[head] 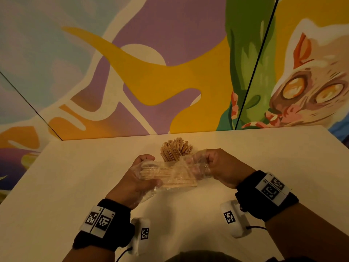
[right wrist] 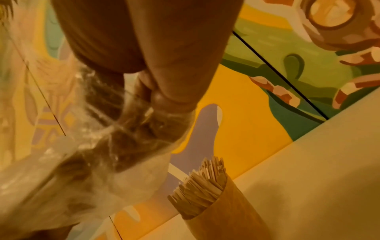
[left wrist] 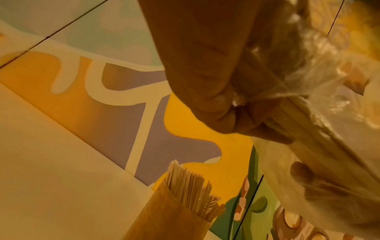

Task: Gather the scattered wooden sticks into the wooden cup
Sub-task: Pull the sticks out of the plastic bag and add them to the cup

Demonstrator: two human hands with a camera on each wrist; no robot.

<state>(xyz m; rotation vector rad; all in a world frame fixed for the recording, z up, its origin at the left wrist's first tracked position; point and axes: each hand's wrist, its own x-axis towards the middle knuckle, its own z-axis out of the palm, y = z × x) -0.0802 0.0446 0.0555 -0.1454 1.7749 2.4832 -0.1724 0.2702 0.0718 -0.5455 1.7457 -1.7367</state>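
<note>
Above the white table (head: 245, 167) we hold a clear plastic bag (head: 170, 173) of wooden sticks (head: 154, 172) between us: our left hand (head: 139, 178) curls round one end, our right hand (head: 221, 167) pinches the other. Just behind stands the wooden cup (right wrist: 222, 216), already packed with sticks.

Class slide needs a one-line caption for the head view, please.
Both hands, left hand and right hand, grip a clear plastic bag of wooden sticks before the stick-filled wooden cup.
</note>
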